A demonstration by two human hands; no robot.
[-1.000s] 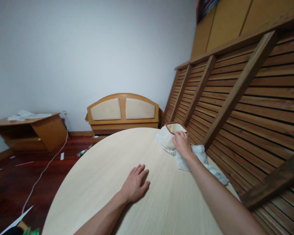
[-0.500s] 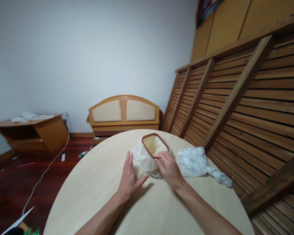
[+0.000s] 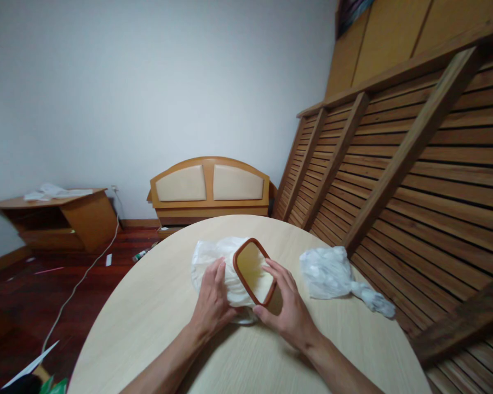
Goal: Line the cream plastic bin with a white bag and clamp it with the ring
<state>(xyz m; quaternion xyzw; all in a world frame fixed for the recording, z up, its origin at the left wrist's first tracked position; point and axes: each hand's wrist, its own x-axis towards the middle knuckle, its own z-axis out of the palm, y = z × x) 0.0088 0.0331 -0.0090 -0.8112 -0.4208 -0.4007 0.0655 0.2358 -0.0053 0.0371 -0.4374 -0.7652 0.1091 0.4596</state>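
A brown-rimmed object (image 3: 251, 270), rounded and rectangular, tilts toward me over the table. Its face inside the rim is pale yellow, lighter at the bottom; I cannot tell whether it is a mirror or an open container. White, crinkled plastic (image 3: 207, 253) surrounds its left side and back. My left hand (image 3: 212, 293) is closed against this plastic at the near left, with the fingertips on it. At the right edge of the rim, my right hand (image 3: 285, 301) has its fingers on the side and its thumb by the lower corner.
A knotted translucent plastic bag (image 3: 326, 272) lies on the round pale table (image 3: 148, 328), to the right. Slatted wooden panels (image 3: 394, 219) lean close along that side. Behind stands a padded headboard (image 3: 209, 189), and a low cabinet (image 3: 88, 221) is at the left.
The brown-rimmed object has turned and tilted more toward me, with its white plastic now spread to the left. My left hand has moved from beside it onto the plastic; the right hand has shifted along the rim.
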